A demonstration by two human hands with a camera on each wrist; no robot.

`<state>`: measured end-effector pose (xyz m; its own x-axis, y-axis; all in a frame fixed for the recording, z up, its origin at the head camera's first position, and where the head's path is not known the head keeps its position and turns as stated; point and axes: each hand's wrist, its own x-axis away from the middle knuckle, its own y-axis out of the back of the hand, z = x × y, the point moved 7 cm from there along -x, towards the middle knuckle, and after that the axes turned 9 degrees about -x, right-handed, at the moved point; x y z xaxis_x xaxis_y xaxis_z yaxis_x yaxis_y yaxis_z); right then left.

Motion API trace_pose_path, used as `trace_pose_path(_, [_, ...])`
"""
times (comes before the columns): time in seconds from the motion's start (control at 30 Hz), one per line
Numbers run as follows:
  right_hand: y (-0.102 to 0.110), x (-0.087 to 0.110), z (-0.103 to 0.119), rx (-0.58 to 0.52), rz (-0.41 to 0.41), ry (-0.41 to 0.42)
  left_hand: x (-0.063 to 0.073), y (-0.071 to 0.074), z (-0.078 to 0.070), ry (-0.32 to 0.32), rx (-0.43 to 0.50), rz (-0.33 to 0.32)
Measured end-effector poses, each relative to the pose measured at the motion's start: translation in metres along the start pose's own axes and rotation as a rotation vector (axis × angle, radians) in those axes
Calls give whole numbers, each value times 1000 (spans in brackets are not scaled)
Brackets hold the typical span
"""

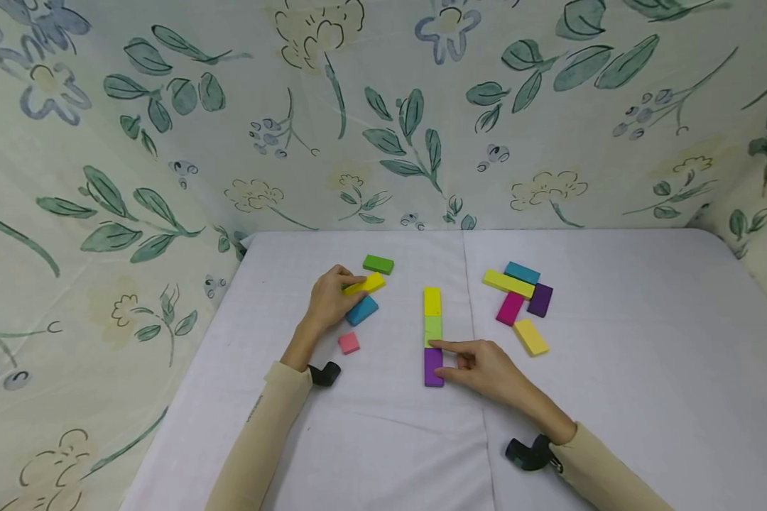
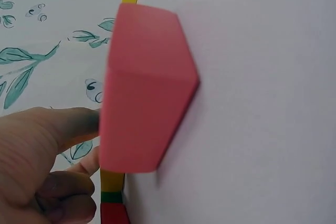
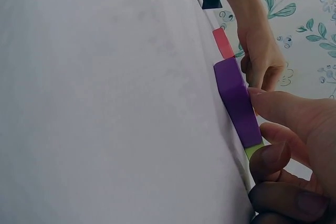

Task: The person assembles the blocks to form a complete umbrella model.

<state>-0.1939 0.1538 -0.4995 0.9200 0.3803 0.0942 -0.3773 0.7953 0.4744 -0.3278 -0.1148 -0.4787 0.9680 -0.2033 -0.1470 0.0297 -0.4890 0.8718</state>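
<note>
My left hand (image 1: 331, 298) pinches the near end of a yellow block (image 1: 372, 282) in the head view. A blue block (image 1: 362, 311) lies just below those fingers, a green block (image 1: 378, 265) just beyond. Close to the left wrist camera, a pink block (image 2: 147, 87) hides the fingertips. At the table's middle, a yellow block (image 1: 432, 301), a light green block (image 1: 432, 328) and a purple block (image 1: 432, 367) stand end to end in a row. My right hand (image 1: 488, 365) touches the purple block's side with the thumb; its extended index fingertip lies at the green-purple seam.
Right of the row, a loose group holds a long yellow block (image 1: 508, 284), a blue block (image 1: 522, 272), a dark purple block (image 1: 540, 300), a magenta block (image 1: 510, 309) and a shorter yellow block (image 1: 531, 338). A white cloth (image 1: 383, 454) covers the table; floral fabric (image 1: 383, 113) hangs behind.
</note>
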Motion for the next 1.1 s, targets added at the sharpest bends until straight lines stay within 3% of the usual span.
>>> trace_pose_path(0.17, [0,0,-1,-4,0,3,1,3,-4,-35,-53,-7])
trace_pose_path(0.3, [-1,0,-1,-9,1,16,2,4,-4,-26,-71,0])
trace_pose_path(0.53, [-1,0,-1,-11,-4,12,1,2,3,4,12,9])
trace_pose_path(0.83, [-2,0,-1,-10,-1,24,0,1,4,-36,53,-15])
trace_pose_path(1.1, [0,1,0,-14,-6,21,-6,0,-17,-133,66,-24])
